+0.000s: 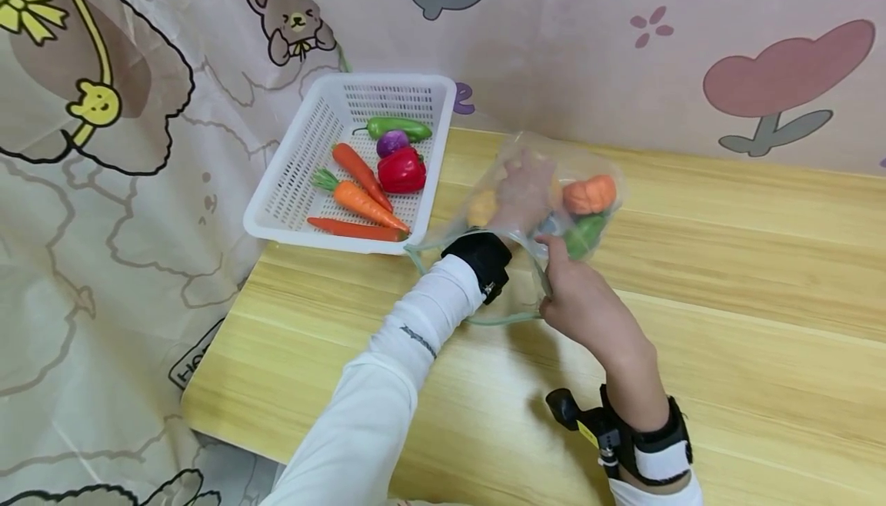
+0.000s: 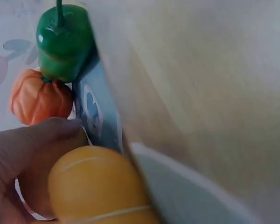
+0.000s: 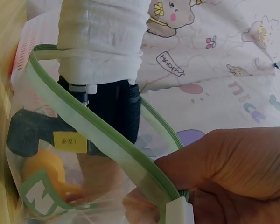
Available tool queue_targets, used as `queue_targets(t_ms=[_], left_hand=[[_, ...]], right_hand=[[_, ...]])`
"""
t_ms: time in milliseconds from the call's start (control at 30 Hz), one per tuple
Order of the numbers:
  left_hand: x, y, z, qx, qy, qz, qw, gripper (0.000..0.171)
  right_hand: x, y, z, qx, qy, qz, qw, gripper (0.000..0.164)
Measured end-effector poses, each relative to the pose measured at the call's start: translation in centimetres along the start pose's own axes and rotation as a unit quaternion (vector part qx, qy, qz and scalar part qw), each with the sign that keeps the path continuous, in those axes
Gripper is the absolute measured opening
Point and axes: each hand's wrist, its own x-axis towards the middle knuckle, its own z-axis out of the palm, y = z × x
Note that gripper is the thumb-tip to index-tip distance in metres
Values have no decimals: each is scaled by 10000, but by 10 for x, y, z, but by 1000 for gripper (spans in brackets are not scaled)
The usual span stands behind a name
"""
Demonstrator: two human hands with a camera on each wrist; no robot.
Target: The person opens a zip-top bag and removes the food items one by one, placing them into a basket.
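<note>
L arm in white sleeve runs from bottom centre up to mid-frame, L hand [image 1: 522,191] inside a clear plastic bag w/ green-edged opening [image 1: 564,164], centre-right of frame; R arm comes up from lower right, R hand [image 1: 584,302] bent in at the bag's mouth. R hand pinches the bag's rim near a small white plastic slider [image 3: 179,211], thumb against fingers. L thumb lies over a brownish rounded item [image 2: 39,179], next to a smooth yellow-orange ball [image 2: 100,184]; fingers mostly hidden, can't tell if gripping. Also in bag: ribbed orange pumpkin shape [image 1: 589,194] & glossy green pepper shape [image 1: 584,237]. Bag's on the pale wood-grain worktop [image 1: 747,337]. Upper L of centre, white perforated plastic basket [image 1: 325,241] w/ long green chilli [image 1: 400,129], purple round veg [image 1: 392,143], red bell pepper [image 1: 402,171], green-topped orange carrot [image 1: 367,204] betw. two long orange-red veg [image 1: 356,229]. Pale cloth w/ cartoon bear & flower prints [image 1: 567,37] hangs across top & L of frame.
</note>
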Motion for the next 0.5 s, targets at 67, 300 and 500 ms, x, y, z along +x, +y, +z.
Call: queue_targets(t_ms=[67, 300, 500], left_hand=[[-2, 2, -3, 206, -113, 158, 9996, 50], [-16, 13, -12, 916, 34, 619, 9939, 70], [-38, 24, -21, 1576, -374, 644, 9847, 45]], right_hand=[[1, 0, 0, 44, 28, 88, 9999, 74], [5, 7, -6, 294, 89, 406, 9987, 76], [2, 15, -15, 392, 234, 711, 9964, 75]])
